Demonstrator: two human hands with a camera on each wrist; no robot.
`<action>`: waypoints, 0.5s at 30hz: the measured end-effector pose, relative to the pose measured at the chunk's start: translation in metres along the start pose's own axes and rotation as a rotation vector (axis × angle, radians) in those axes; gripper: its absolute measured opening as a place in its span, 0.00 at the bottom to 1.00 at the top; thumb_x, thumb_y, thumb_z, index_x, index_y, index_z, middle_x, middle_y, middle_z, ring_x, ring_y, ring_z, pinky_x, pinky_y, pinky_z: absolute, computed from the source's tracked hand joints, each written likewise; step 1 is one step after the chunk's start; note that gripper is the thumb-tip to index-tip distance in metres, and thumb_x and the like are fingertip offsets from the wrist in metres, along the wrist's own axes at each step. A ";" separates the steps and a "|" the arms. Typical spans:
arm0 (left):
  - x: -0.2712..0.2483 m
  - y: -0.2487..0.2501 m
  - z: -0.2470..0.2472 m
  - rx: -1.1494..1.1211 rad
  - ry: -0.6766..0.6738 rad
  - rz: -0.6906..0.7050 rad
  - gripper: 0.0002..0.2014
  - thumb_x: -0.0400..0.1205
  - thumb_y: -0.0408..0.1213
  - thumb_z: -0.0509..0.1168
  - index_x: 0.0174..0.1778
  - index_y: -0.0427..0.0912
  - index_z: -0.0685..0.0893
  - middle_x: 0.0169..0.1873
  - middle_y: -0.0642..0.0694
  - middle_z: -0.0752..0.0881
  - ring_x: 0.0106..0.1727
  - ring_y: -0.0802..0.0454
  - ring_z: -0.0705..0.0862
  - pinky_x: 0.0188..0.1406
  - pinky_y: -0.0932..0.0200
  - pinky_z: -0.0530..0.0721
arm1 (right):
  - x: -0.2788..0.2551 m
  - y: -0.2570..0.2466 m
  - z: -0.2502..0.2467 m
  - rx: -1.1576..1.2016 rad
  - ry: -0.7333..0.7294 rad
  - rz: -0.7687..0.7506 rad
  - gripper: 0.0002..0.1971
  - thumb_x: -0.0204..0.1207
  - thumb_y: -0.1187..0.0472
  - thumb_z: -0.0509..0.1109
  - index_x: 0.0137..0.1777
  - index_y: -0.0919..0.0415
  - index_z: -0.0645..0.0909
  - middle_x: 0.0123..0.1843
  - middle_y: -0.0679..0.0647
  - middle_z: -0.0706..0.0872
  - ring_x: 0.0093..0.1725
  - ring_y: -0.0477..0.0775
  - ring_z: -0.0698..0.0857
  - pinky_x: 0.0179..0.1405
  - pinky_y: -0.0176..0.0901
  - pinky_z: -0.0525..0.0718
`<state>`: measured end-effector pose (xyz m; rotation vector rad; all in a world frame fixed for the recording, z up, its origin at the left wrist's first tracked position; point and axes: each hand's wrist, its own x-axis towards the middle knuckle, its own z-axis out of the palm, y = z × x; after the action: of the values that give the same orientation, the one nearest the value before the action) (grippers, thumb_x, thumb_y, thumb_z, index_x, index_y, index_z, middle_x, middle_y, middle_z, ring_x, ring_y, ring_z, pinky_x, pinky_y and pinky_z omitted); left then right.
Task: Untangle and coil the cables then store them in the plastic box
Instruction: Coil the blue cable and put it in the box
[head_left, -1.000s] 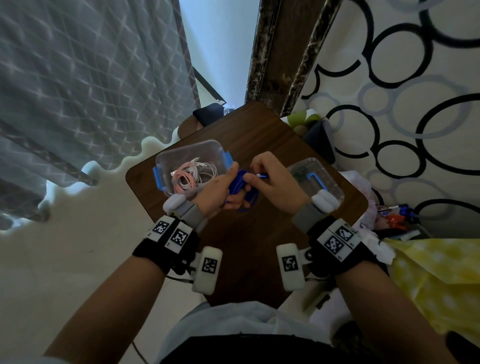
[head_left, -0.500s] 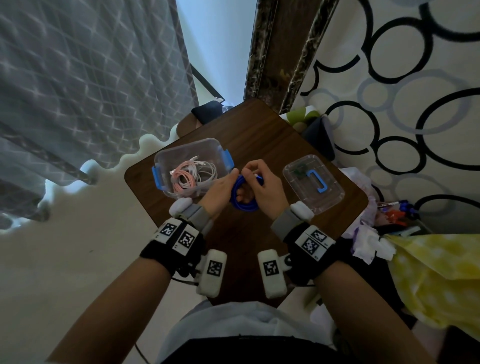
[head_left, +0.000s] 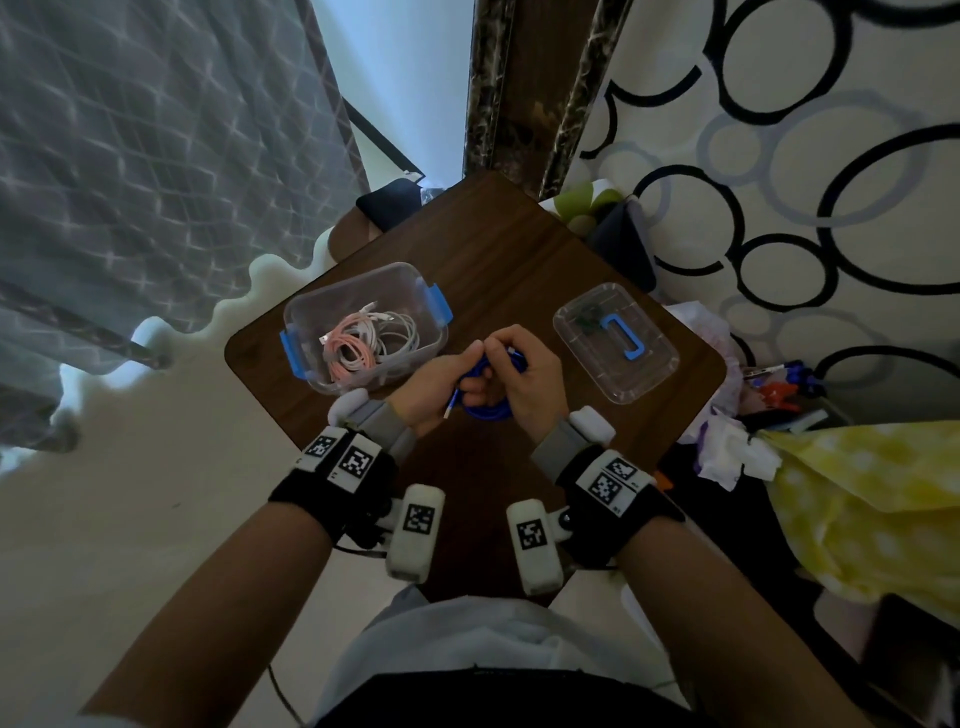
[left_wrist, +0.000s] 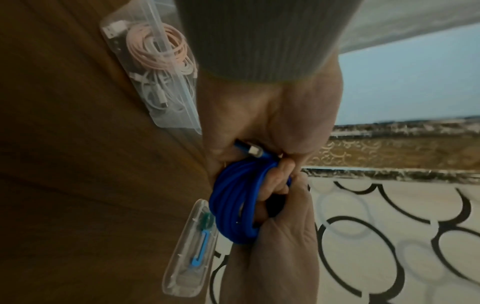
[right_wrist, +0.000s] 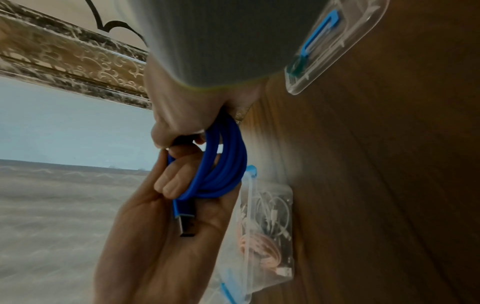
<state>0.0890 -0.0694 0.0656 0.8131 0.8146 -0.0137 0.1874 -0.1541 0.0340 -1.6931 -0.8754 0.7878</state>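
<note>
Centrally, above the brown desk (head_left: 498, 270): holding a blue cable (head_left: 485, 410) as a compact multi-turn coil between both hands. Left hand (head_left: 441, 387) curling its fingers through the loops, with the cable's metal plug end (right_wrist: 185, 225) lying across the palm, as seen in the right wrist view. Right hand (head_left: 524, 379) gripping the opposite side of the bundle, thumb and fingers pinching the turns together; second connector (left_wrist: 250, 150) showing just beside the left thumb in the left wrist view.

Sitting to the left, just beside the left hand: open clear plastic box (head_left: 415, 291) with blue latches, already containing a pink coiled cable (head_left: 350, 353) and white cables (head_left: 400, 332). Lying to the right, apart from the box: transparent lid (head_left: 654, 364) with a blue handle.

Handling, judged from appearance: light, soft and springy, with a smooth jacket likely to slip; turns liable to spring open once loosened. Best gripping across all turns at one point of the ring, keeping both plug ends tucked against the bundle, rather than lifting by a single strand or a connector. Coiling appearing nearly complete; lowering into the box beside the pink coil judged the next step, then releasing only with the loops resting against the box floor or wall.
</note>
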 end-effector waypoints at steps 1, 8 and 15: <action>-0.001 0.000 -0.002 0.037 0.014 -0.003 0.18 0.87 0.43 0.47 0.38 0.39 0.76 0.19 0.53 0.71 0.21 0.61 0.72 0.26 0.69 0.75 | 0.001 0.001 0.002 -0.013 -0.009 0.002 0.09 0.80 0.58 0.61 0.44 0.62 0.79 0.40 0.55 0.80 0.39 0.44 0.78 0.42 0.30 0.77; -0.013 0.003 -0.024 0.537 0.181 0.219 0.12 0.87 0.41 0.49 0.45 0.46 0.77 0.32 0.49 0.75 0.31 0.56 0.74 0.37 0.60 0.75 | 0.002 -0.015 0.023 -0.146 -0.004 -0.032 0.08 0.82 0.60 0.61 0.45 0.62 0.78 0.42 0.52 0.78 0.40 0.40 0.76 0.44 0.28 0.74; -0.025 0.027 -0.045 0.884 0.135 0.299 0.12 0.87 0.39 0.49 0.60 0.41 0.74 0.36 0.51 0.78 0.35 0.59 0.77 0.37 0.67 0.75 | 0.014 -0.039 0.037 -0.158 0.007 0.021 0.09 0.83 0.57 0.60 0.46 0.60 0.78 0.43 0.57 0.80 0.44 0.52 0.80 0.47 0.45 0.78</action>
<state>0.0511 -0.0278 0.0808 1.7814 0.8009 -0.0563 0.1571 -0.1158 0.0611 -1.8450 -0.9368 0.7421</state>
